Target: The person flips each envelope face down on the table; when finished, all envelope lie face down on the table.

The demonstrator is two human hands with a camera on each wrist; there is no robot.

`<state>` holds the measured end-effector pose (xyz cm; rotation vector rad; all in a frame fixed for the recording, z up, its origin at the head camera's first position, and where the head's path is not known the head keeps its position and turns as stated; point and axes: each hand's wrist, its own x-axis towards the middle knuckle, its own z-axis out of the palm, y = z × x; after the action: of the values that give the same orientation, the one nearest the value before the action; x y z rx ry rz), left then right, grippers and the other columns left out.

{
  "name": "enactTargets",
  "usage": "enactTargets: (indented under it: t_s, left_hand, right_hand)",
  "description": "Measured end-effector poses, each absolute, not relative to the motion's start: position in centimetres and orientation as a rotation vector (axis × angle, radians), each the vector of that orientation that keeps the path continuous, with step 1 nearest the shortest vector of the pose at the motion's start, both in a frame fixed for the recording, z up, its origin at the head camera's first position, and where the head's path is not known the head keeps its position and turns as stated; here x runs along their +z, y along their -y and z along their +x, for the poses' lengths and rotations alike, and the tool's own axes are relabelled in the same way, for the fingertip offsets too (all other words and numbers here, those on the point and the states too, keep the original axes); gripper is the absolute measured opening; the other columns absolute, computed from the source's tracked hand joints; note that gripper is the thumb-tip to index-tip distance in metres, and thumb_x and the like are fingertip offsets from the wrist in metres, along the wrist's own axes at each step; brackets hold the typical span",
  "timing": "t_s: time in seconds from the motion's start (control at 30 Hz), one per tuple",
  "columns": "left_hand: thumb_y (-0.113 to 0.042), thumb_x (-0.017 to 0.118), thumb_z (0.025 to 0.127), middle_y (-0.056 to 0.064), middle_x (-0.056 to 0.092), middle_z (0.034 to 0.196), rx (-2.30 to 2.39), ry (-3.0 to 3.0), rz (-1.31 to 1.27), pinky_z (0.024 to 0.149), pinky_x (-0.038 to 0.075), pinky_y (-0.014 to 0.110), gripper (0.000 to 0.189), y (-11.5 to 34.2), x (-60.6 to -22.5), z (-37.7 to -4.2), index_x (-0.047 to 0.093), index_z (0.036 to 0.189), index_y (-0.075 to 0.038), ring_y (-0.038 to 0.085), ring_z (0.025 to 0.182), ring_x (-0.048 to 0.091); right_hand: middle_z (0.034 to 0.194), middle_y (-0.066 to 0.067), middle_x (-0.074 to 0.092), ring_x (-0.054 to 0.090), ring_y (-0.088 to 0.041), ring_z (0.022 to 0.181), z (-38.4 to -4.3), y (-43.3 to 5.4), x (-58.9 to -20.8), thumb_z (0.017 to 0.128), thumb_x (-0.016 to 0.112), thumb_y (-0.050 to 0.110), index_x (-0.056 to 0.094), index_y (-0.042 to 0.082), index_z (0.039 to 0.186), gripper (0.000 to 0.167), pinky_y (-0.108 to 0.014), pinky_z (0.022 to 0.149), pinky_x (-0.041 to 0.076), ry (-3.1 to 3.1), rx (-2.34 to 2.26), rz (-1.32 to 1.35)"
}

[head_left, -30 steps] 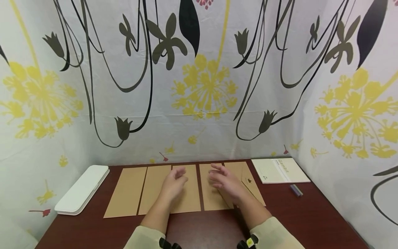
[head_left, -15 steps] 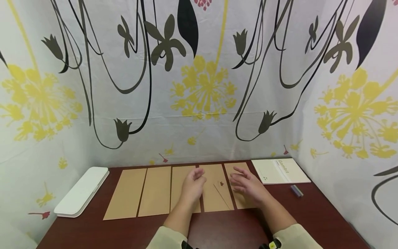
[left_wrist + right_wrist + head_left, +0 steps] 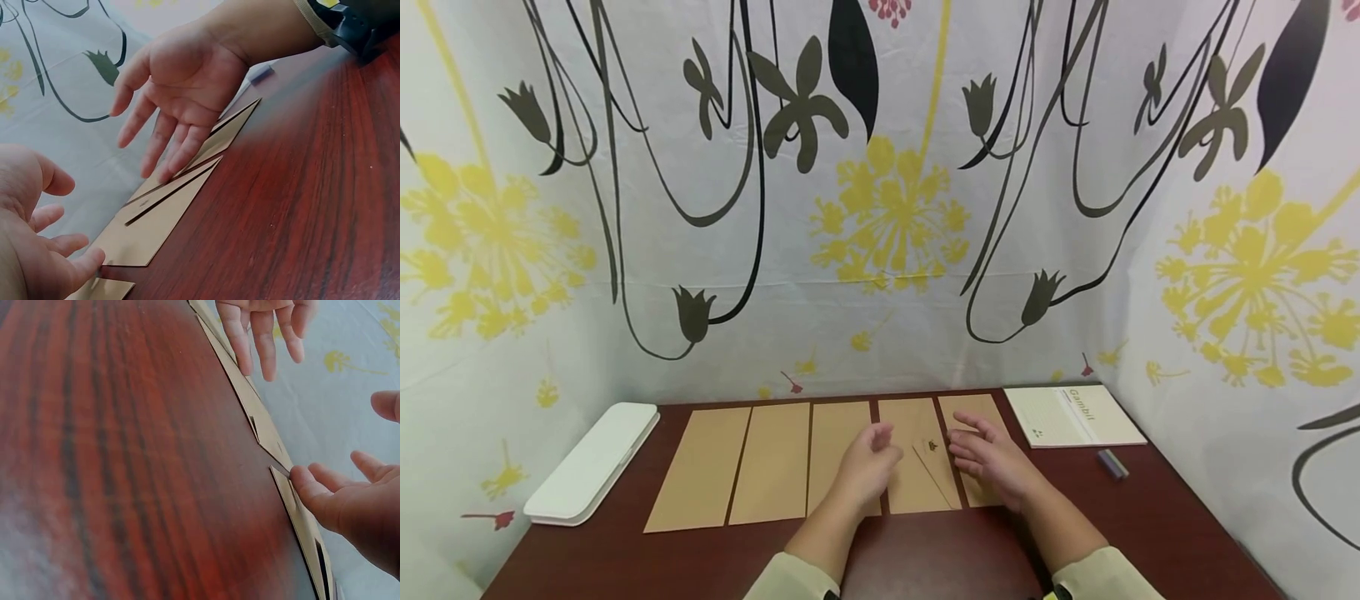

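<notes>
Several flat tan kraft-paper pieces lie in a row, with narrow gaps between them. In the head view my left hand [image 3: 867,462] hovers over the third and fourth pieces, palm facing inward, fingers loosely bent. My right hand [image 3: 990,458] faces it over the fifth piece, fingers spread. Neither hand holds anything. Between them shows the fourth kraft piece [image 3: 917,471], with a dark diagonal slit and a small dark crown-like mark. The left wrist view shows a similar slit on the fifth kraft piece [image 3: 234,128], partly hidden by my right hand. Whether fingertips touch the paper is unclear.
A white rounded flat case [image 3: 591,467] lies on the left side of the dark red-brown table [image 3: 947,554]. At right are a cream booklet [image 3: 1060,417] reading "Gambit" and a small grey-purple block [image 3: 1112,464]. A patterned cloth [image 3: 880,342] hangs behind the table.
Both hands moved right along the row, from the third and fourth pieces to beside the fourth, uncovering its slit and mark. Over the last half second they barely shifted. The pieces stayed put.
</notes>
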<state>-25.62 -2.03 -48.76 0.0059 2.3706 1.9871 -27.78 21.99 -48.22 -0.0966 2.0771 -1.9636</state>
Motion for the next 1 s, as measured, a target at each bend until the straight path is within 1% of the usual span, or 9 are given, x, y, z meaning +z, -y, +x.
enactTargets:
  t_s: [0.2, 0.5, 0.7, 0.77, 0.87, 1.0]
  left_hand:
    - [-0.016, 0.066, 0.096, 0.017, 0.056, 0.158, 1.981, -2.372, 0.002, 0.123, 0.042, 0.062, 0.055, 1.86, -48.58, -25.57, 0.056, 0.149, -0.006, 0.043, 0.151, 0.048]
    - [-0.018, 0.069, 0.095, 0.019, 0.056, 0.158, 1.93, -2.396, 0.03, 0.12, 0.045, 0.062, 0.054, 2.1, -48.7, -25.54, 0.059, 0.147, -0.007, 0.043, 0.15, 0.05]
    - [-0.024, 0.072, 0.097, 0.02, 0.057, 0.157, 1.857, -2.421, 0.067, 0.118, 0.047, 0.061, 0.048, 2.46, -48.8, -25.58, 0.064, 0.143, -0.011, 0.043, 0.147, 0.053]
    - [-0.025, 0.073, 0.097, 0.02, 0.056, 0.158, 1.849, -2.417, 0.072, 0.118, 0.047, 0.061, 0.049, 2.49, -48.76, -25.6, 0.064, 0.143, -0.012, 0.043, 0.148, 0.052]
    - [-0.025, 0.073, 0.097, 0.021, 0.054, 0.16, 1.86, -2.388, 0.087, 0.118, 0.047, 0.061, 0.051, 2.42, -48.73, -25.58, 0.062, 0.145, -0.011, 0.044, 0.15, 0.05]
    - [-0.024, 0.076, 0.095, 0.021, 0.054, 0.16, 1.884, -2.356, 0.106, 0.119, 0.046, 0.061, 0.055, 2.29, -48.79, -25.49, 0.061, 0.146, -0.01, 0.044, 0.152, 0.047]
  right_hand:
    - [0.167, -0.029, 0.038, 0.044, -0.047, 0.154, -27.69, -21.81, -48.21, 0.108, 0.06, 0.029, 0.028, 0.007, 0.167, 0.071, -0.051, 0.123, 0.046, -2.049, -1.987, -0.097]
    - [0.165, -0.034, 0.036, 0.048, -0.047, 0.15, -27.68, -21.4, -48.69, 0.11, 0.055, 0.022, 0.028, 0.001, 0.166, 0.066, -0.046, 0.118, 0.052, -2.053, -1.997, -0.138]
    - [0.164, -0.032, 0.038, 0.054, -0.044, 0.144, -27.73, -21.29, -48.97, 0.109, 0.054, 0.015, 0.033, 0.0, 0.164, 0.061, -0.043, 0.113, 0.056, -2.036, -2.058, -0.104]
    - [0.164, -0.032, 0.038, 0.056, -0.041, 0.143, -27.77, -21.31, -48.93, 0.109, 0.053, 0.014, 0.032, -0.001, 0.164, 0.061, -0.04, 0.111, 0.057, -2.029, -2.075, -0.1]
    - [0.163, -0.03, 0.04, 0.062, -0.032, 0.135, -27.81, -21.37, -48.8, 0.107, 0.06, 0.013, 0.036, -0.001, 0.163, 0.063, -0.035, 0.105, 0.059, -2.015, -2.126, -0.068]
    - [0.162, -0.026, 0.047, 0.066, -0.019, 0.123, -27.9, -21.49, -48.64, 0.102, 0.07, 0.015, 0.041, 0.002, 0.161, 0.067, -0.03, 0.098, 0.06, -2.019, -2.153, -0.04]
